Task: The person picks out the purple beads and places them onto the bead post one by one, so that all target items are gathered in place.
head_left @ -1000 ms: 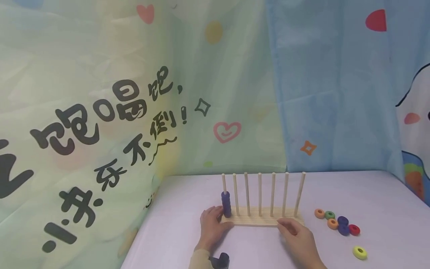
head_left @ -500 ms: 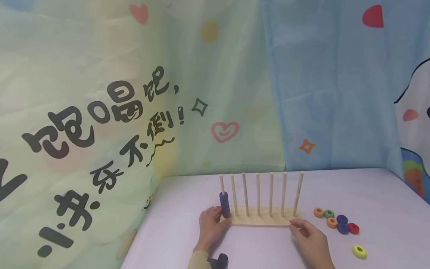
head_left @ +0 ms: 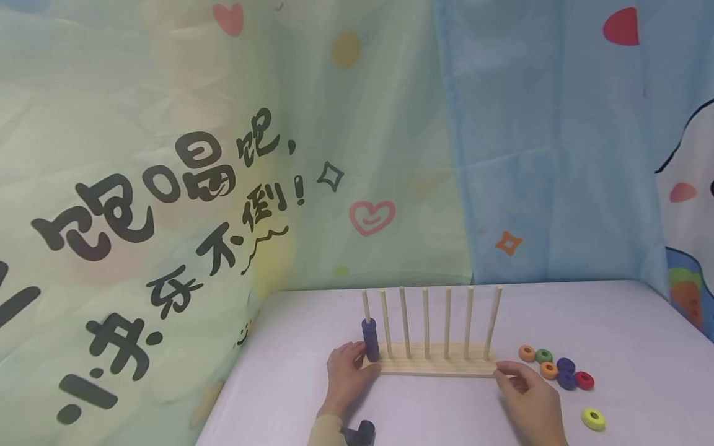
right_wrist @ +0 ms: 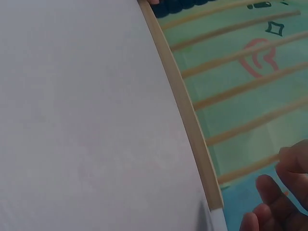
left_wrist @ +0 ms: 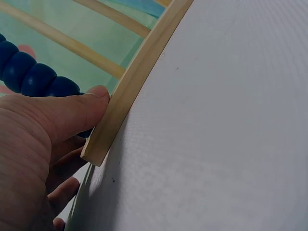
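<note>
A wooden peg rack [head_left: 435,368] with several upright pegs stands on the table. Dark blue beads [head_left: 370,339] are stacked on its leftmost peg. My left hand [head_left: 347,376] grips the left end of the base; in the left wrist view the thumb lies against the wooden base [left_wrist: 122,103] and the other fingers are partly hidden behind it. Close to the base's right end is my right hand [head_left: 532,396], fingers loosely bent. The right wrist view shows these fingers [right_wrist: 269,190] with nothing held between them; whether a fingertip touches the base, I cannot tell.
Right of the rack lie loose ring beads: two orange [head_left: 527,354], a green bead [head_left: 543,355], two dark blue [head_left: 566,380] and a red bead [head_left: 584,380]. A yellow bead [head_left: 594,419] lies nearer. Printed curtains [head_left: 390,155] hang behind the pale table [head_left: 435,415].
My right hand has slid rightward along the front of the base to its right end. The left hand stays at the left end. The head view has shifted slightly.
</note>
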Tool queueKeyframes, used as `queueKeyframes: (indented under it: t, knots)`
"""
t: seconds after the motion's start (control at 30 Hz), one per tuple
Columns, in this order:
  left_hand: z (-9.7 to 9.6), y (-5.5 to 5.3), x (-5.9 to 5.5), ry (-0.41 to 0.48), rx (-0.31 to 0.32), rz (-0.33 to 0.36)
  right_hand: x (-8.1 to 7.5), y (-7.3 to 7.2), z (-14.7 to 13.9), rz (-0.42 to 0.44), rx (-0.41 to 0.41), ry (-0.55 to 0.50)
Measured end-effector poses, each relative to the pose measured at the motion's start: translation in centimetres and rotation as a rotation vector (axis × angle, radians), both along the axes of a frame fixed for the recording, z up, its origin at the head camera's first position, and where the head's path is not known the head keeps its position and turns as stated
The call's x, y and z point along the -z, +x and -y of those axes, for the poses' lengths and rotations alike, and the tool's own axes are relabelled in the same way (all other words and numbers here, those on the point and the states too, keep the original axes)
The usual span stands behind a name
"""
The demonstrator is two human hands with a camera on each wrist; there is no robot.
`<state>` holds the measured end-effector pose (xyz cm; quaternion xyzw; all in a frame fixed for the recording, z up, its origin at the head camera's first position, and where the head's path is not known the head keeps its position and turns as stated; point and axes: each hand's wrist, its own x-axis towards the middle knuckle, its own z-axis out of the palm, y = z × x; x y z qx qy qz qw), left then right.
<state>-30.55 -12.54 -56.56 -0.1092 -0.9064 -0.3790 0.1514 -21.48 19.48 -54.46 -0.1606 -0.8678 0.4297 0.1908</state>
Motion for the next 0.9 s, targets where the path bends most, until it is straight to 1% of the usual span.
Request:
queueKeyframes:
  t: [0.17,0.3,0.4,0.57,0.77,0.83,0.9]
  knots:
    - [0.0,0.1,0.1,0.012,0.001,0.015,0.0,0.1,-1.0,-0.010,0.059,0.039]
    - [0.0,0.1,0.1,0.013,0.002,0.013,-0.1,0.2,-1.8,-0.052,0.108,0.058]
    - [0.0,0.2,0.1,0.010,0.003,-0.003,0.1,0.2,-2.4,-0.087,0.132,0.057]
    - [0.1,0.1,-0.1,0.017,0.004,-0.001,0.4,0.0,-3.7,-0.098,0.178,0.061]
    - [0.1,0.0,-0.1,0.028,0.003,0.009,0.8,-0.2,-5.2,-0.190,0.256,0.094]
    - [0.0,0.0,0.0,0.029,0.003,0.006,0.9,-0.1,-5.6,-0.183,0.270,0.085]
    - [0.0,0.0,0.1,0.027,0.005,0.001,0.9,0.0,-5.9,-0.145,0.280,0.065]
